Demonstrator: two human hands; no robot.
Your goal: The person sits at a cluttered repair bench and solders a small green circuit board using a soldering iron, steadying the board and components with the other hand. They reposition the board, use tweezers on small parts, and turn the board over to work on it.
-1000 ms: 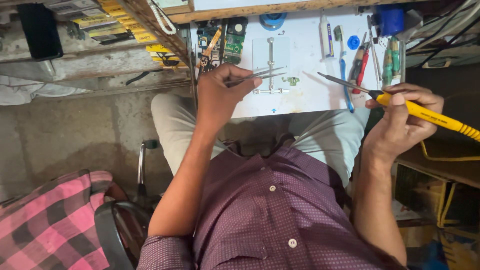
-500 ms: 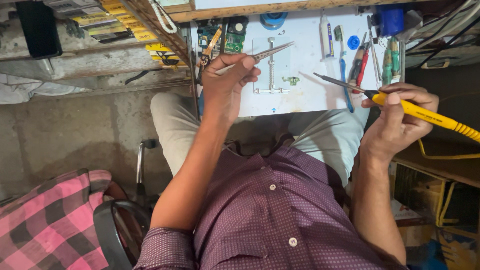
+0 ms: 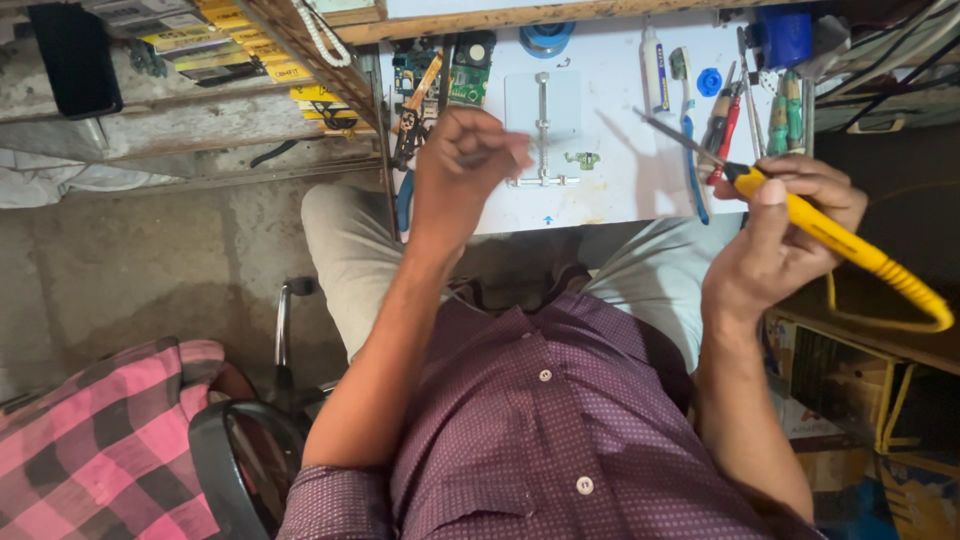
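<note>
Soldering step in hand: yellow soldering iron (image 3: 840, 237) is gripped in the right hand (image 3: 775, 235), tip held above the white counter (image 3: 610, 180). Left hand (image 3: 462, 165) is closed, blurred; held item cannot be told. Board holder (image 3: 541, 130) lies between them. Next, the tip must be steadied. Screwdrivers (image 3: 727, 125) and circuit boards (image 3: 440, 80) crowd both sides.

Maroon short-sleeved shirt (image 3: 560, 430), fine pale dot print, white buttons down front placket, sleeve cuff rolled at near left. Light beige trousers (image 3: 350, 260), knees toward far bench. Forearms bare, no watch or rings visible.
</note>
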